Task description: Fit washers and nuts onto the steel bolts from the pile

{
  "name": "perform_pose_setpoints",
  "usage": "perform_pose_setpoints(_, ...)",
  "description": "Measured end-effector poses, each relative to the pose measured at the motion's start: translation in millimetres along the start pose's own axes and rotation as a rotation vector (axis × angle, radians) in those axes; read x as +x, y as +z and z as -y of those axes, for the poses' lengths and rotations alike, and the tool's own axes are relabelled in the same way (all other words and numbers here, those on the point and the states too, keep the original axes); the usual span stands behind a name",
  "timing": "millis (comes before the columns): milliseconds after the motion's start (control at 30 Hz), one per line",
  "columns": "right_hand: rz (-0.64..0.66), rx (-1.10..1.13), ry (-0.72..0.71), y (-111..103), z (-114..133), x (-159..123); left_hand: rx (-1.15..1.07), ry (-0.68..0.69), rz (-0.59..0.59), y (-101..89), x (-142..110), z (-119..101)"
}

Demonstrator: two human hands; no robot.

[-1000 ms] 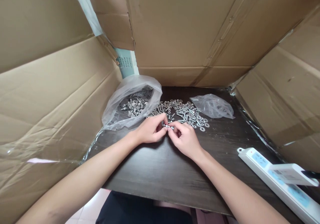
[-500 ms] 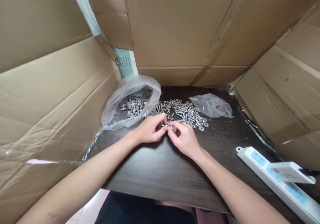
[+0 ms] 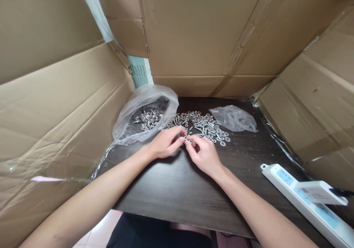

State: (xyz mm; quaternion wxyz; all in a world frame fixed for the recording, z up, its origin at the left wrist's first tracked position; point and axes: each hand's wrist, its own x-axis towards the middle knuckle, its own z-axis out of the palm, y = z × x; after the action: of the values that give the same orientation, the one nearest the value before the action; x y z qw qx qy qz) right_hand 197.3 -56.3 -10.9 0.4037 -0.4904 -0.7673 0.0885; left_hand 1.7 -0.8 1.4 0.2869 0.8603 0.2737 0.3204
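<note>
My left hand (image 3: pixel 166 145) and my right hand (image 3: pixel 203 154) meet fingertip to fingertip over the dark wooden table (image 3: pixel 177 189). Both pinch one small silver bolt (image 3: pixel 186 139) between them, each at one end. Just behind my fingers lies a loose pile of silver bolts and washers (image 3: pixel 203 124). An open clear plastic bag (image 3: pixel 146 117) with more bolts in it sits to the left of the pile, close to my left hand.
A smaller crumpled clear bag (image 3: pixel 235 118) lies right of the pile. A white power strip (image 3: pixel 306 198) with a white plug block on it lies at the right front edge. Cardboard walls (image 3: pixel 207 38) enclose the table on the left, back and right.
My fingertips have drawn closer together on the bolt, so less of it shows. Both hands otherwise stay in place; the view shifted slightly.
</note>
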Motion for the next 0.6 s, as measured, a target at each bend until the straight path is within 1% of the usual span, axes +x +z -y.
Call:
perform_pose_setpoints(100,-0.005,-0.011,0.004,-0.4,-0.1,-0.3,0.013,0.023,-0.055,0.8,0.7,3.1)
perform_pose_setpoints(200,-0.006,-0.003,-0.012,-0.4,0.4,-0.4,0.003,-0.009,-0.094,2.4,0.4,5.7)
perform_pose_setpoints(333,-0.019,0.006,-0.018,-1.3,1.5,0.6,-0.060,-0.065,-0.035,2.6,-0.6,5.1)
perform_pose_setpoints(433,-0.039,0.000,-0.007,-2.8,1.2,1.4,-0.088,-0.020,0.002,1.4,-0.4,2.2)
perform_pose_setpoints(500,-0.071,-0.013,-0.018,-3.4,0.6,1.4,-0.061,0.014,-0.004,1.2,0.0,0.6)
perform_pose_setpoints(600,-0.082,-0.029,-0.033,-2.6,-0.1,0.5,-0.014,0.020,-0.018,2.7,0.5,0.1)
